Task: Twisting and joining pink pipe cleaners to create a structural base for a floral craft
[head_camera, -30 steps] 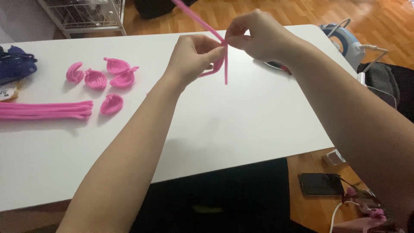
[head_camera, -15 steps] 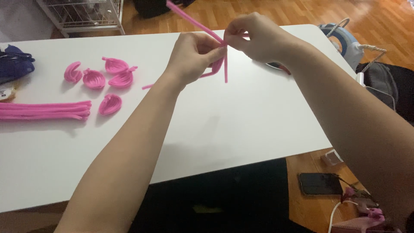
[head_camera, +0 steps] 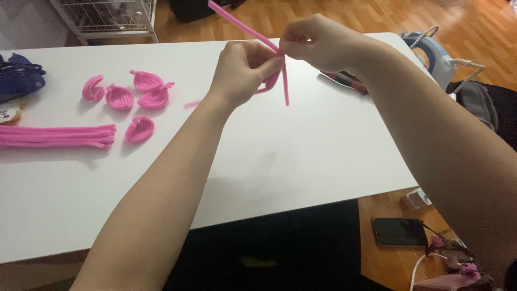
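Both my hands are up over the far side of the white desk (head_camera: 301,156), working one pink pipe cleaner (head_camera: 245,27). My left hand (head_camera: 242,73) is closed around a curled bit of it, fingers pinched tight, and my right hand (head_camera: 318,43) is pinching the same stem right next to it, thumb and fingertips shut on it. One long end sticks up and away to the left, a shorter end hangs straight down between my hands.

Over on the left of the desk there are five little pink shell-shaped pieces (head_camera: 132,99) in a loose cluster, and just below them a bundle of straight pink pipe cleaners (head_camera: 56,136) lying flat. At the far left edge sits a dark blue bundle (head_camera: 19,78) with a small tan package (head_camera: 8,114) peeking out under it; its label is too small to make out. A black phone (head_camera: 399,231) lies on the wooden floor to the right.
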